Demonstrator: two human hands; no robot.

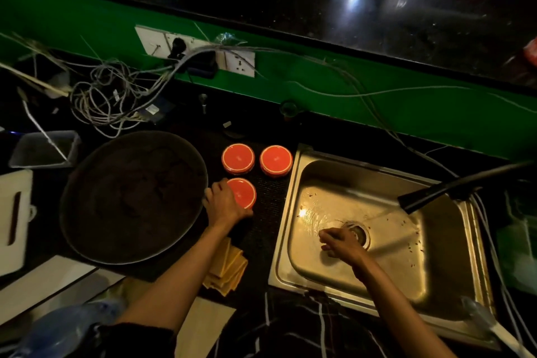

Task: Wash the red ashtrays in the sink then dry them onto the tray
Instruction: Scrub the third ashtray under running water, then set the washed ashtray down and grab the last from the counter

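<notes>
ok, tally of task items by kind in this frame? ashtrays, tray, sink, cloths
Red ashtrays: 3, all on the counter: back left, back right, front under the left hand
Round dark tray: 1
Steel sink: 1, right hand inside by the drain
Yellow cloth stack: 1, cloth count unclear
Total: 6

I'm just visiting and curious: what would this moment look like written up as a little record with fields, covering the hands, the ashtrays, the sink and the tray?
ashtrays: three red ones on the counter between tray and sink; near one, two behind it
left hand: on the near ashtray, fingers curled over its edge
right hand: in the sink, beside the drain; whether it holds anything is unclear
sink: wet, with dark specks
tap: spout over the basin
tray: round, dark, no ashtrays on it
cloths: yellow, folded, near counter edge
</notes>
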